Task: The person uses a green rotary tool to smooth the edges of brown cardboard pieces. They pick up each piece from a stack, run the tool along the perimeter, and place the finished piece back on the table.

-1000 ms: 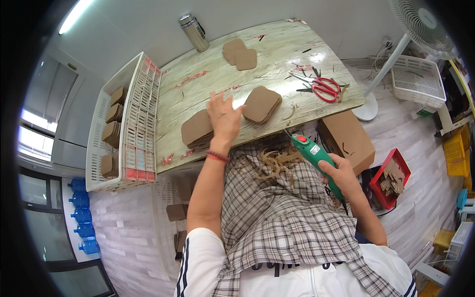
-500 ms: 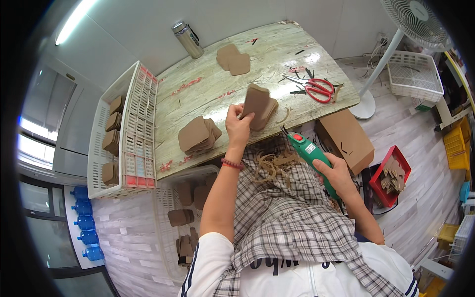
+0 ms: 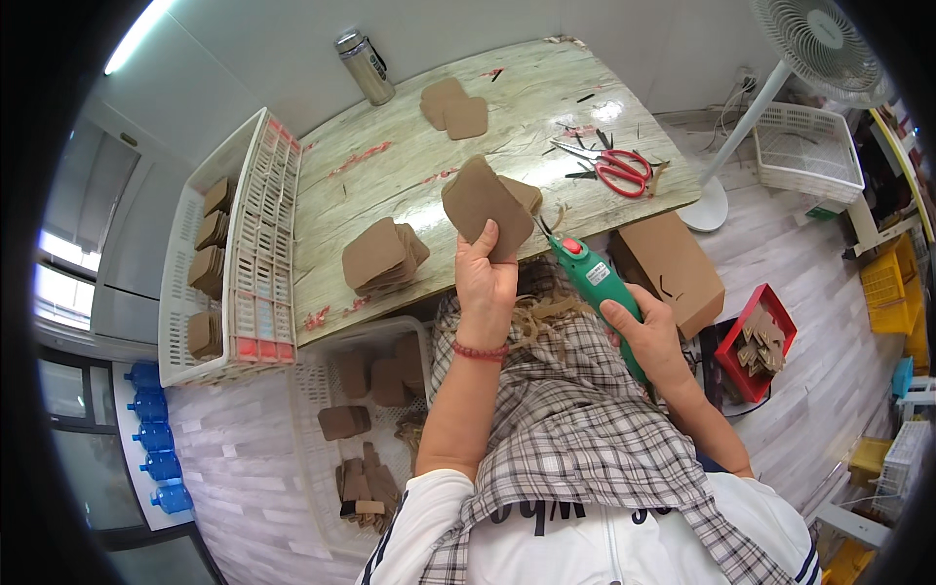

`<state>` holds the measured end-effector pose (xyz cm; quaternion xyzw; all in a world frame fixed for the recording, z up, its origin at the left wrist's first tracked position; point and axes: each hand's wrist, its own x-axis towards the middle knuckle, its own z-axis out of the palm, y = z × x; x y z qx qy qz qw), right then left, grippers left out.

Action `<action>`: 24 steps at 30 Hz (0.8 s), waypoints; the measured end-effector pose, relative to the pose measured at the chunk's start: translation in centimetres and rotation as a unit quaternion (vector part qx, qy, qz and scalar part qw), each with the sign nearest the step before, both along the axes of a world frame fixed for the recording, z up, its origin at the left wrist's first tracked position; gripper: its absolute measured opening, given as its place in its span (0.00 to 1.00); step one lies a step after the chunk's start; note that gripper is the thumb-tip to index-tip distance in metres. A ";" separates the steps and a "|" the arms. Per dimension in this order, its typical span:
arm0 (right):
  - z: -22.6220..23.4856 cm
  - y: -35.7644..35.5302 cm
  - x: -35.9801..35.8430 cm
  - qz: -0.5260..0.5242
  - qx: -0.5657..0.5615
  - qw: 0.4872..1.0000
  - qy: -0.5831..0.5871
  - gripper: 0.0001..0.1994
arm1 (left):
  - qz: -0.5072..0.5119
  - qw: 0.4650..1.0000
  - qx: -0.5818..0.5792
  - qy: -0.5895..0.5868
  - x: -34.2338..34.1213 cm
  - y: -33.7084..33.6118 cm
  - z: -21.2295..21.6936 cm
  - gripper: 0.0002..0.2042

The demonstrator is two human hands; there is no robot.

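upright, left hand (image 3: 486, 278) lifts brown card (image 3: 483, 203); right hand (image 3: 648, 336) grips green cutter (image 3: 595, 283).

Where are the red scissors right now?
In the head view, the scissors lie on the table toward its right end, up and right of the green tool in the right hand, near the fan base.

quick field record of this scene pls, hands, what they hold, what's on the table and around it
left hand: lifts a brown cardboard piece above the table edge
right hand: grips a green power tool, tip toward the piece
table: stack of brown pieces, two more pieces at the far side, red scissors, metal flask
left of table: white crate with stacked pieces
right of table: cardboard box, red bin, fan
lap: plaid cloth
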<state>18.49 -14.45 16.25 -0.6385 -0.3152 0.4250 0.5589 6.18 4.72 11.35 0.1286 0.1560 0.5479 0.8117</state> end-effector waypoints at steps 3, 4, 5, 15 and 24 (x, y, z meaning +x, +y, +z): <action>0.7 -0.2 -0.3 0.004 0.004 1.000 0.001 0.17 | -0.006 1.000 -0.004 -0.019 0.1 -0.2 0.2 0.18; 1.0 -0.2 -0.4 0.006 0.006 1.000 0.002 0.17 | -0.007 1.000 -0.006 -0.025 0.1 -0.3 0.3 0.18; 0.9 -0.3 -0.5 0.002 0.008 1.000 -0.001 0.17 | -0.012 1.000 -0.006 -0.026 0.1 -0.3 0.3 0.18; 3.2 -0.3 -1.4 0.002 0.036 0.999 -0.028 0.16 | -0.049 0.997 0.065 0.000 -0.6 -2.7 2.2 0.18; 4.1 -0.1 -1.5 0.000 0.063 0.998 -0.025 0.16 | -0.056 0.993 0.103 0.021 -1.2 -4.3 2.1 0.20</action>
